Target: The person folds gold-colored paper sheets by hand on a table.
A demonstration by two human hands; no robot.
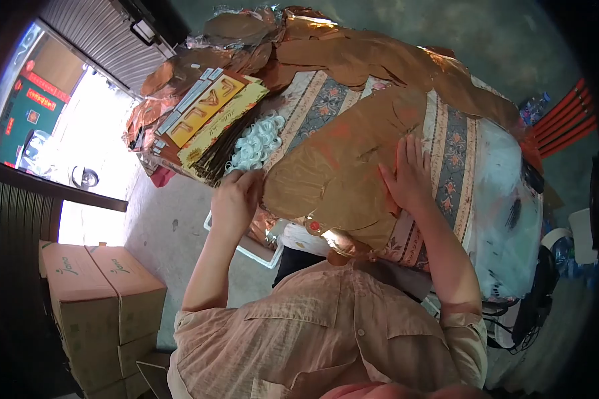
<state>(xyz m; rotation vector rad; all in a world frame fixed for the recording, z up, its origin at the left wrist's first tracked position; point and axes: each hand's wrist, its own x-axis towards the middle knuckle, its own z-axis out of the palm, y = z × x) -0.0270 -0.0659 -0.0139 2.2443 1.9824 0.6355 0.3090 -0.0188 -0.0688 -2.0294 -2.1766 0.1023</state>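
A flat, brown foil balloon (313, 176) lies across the patterned tablecloth in front of me, with faint reddish marks on it. My right hand (411, 176) rests flat on its right side, fingers stretched out. At the balloon's left edge, my left hand (236, 199) has its fingers curled together; whatever is between them is hidden. Just above that hand sits a pile of white plastic curls or rings (258, 141). Beside the pile is a stack of printed cards (213, 116), yellow and cream, with "FALL" on one.
More brown foil pieces (353, 56) are heaped along the table's far edge. Clear plastic (499, 206) covers the table's right end, near red poles (569, 123). Cardboard boxes (106, 286) stand at lower left, and a white-rimmed bin (259, 259) is below the table edge.
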